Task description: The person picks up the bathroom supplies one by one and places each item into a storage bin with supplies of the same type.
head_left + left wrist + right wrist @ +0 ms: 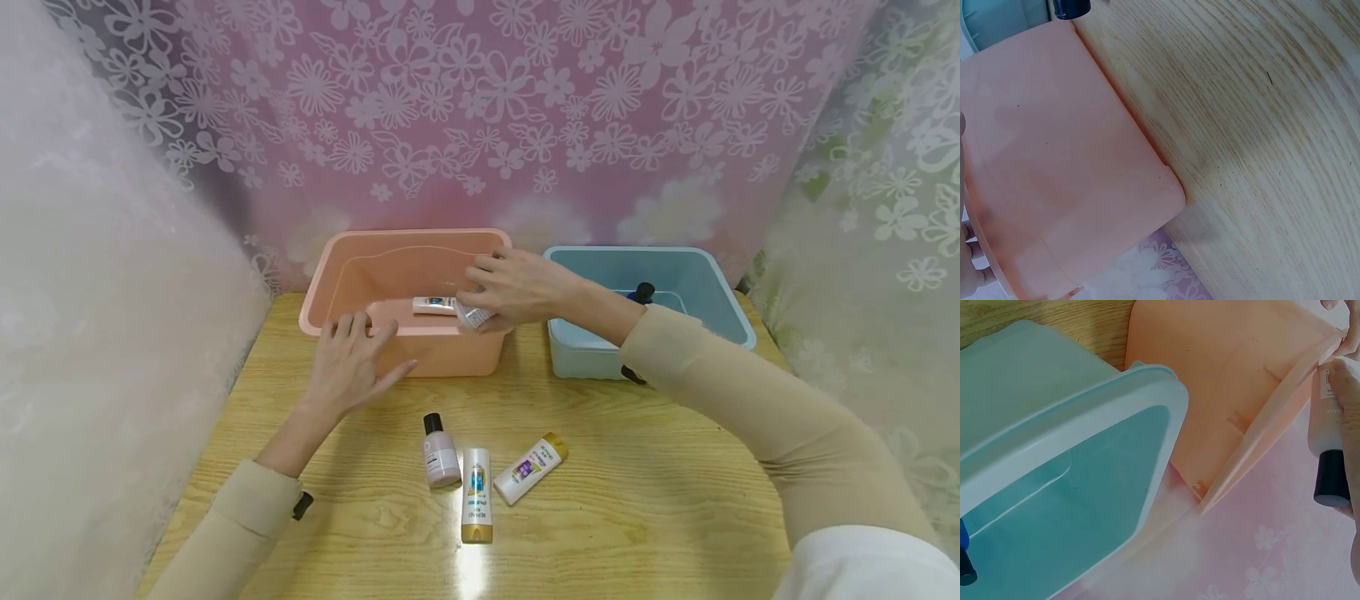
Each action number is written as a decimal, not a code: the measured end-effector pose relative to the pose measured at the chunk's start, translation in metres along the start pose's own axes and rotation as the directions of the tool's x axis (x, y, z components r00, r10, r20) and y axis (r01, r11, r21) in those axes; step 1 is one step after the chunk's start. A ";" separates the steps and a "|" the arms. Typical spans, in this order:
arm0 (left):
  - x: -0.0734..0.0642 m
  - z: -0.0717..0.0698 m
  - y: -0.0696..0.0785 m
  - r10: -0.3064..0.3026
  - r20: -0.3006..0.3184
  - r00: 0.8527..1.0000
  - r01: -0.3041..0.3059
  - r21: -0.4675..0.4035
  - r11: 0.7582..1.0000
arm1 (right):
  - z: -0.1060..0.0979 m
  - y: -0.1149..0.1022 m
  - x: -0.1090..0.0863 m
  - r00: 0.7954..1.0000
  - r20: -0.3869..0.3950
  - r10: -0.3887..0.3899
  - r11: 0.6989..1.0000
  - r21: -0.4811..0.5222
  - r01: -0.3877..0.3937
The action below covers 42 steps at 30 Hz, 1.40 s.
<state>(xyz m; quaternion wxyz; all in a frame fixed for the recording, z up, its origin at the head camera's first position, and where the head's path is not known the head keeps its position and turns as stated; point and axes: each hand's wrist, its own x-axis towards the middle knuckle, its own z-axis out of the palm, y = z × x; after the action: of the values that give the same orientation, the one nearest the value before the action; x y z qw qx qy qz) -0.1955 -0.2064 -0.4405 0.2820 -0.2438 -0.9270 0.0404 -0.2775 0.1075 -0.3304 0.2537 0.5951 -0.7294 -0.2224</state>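
Note:
My left hand point(347, 367) holds the front rim of a pink plastic bin point(442, 357), fingers hooked over the edge and thumb outside. In the left wrist view, its fingers point(969, 275) show past the rim. Over the bin's right end, my right hand point(525, 287) grips a clear, pale bottle point(474, 315) with a white label. The right wrist view shows that bottle's black cap point(1333, 478) pointing away from the bin, with my thumb on its side. Inside the pink bin lies a white tube point(433, 306), partly hidden behind the held bottle.
A blue bin point(566, 360) stands right of the pink one, holding a dark-capped blue bottle point(643, 292). On the wooden table point(630, 500) lie a pinkish black-capped bottle point(441, 457) and two white gold-capped bottles, one upright in view point(477, 492), one slanted point(531, 469). Patterned curtains point(480, 108) enclose the table.

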 end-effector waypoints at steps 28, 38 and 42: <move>0.000 0.000 0.000 -0.009 0.011 1.000 0.009 0.001 1.000 | 0.023 0.003 0.013 0.989 0.137 0.064 0.997 0.036 -0.070; 0.000 0.001 0.000 -0.008 0.002 1.000 0.008 -0.009 1.000 | 0.036 0.003 0.014 0.976 0.198 0.087 0.994 0.052 -0.099; 0.000 0.001 0.000 -0.004 -0.002 1.000 0.004 0.002 1.000 | 0.040 0.005 0.015 0.971 0.220 0.095 0.991 0.076 -0.114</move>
<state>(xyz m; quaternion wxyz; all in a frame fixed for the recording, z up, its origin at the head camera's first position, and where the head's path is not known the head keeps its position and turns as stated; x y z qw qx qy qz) -0.1962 -0.2062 -0.4409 0.2830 -0.2415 -0.9273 0.0404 -0.3088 0.0949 -0.3565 0.1580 0.5389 -0.7919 -0.2398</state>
